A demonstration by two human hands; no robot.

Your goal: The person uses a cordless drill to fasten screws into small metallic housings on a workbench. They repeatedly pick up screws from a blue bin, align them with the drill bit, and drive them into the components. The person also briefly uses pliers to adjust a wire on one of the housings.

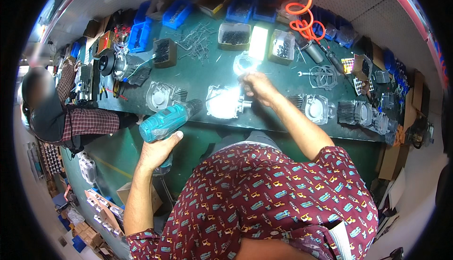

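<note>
plainly, left hand (161, 150) wrapped round teal drill (164, 122); right hand (259, 88) curled near metal casting (222, 103), hold unclear.

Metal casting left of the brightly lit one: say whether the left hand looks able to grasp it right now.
Probably not: the left hand is wrapped around the teal drill, whose body lies between it and the metal casting in this view.

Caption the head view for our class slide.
The left hand grips a teal power drill while the right hand is near a brightly lit metal casting on a green workbench.
</note>
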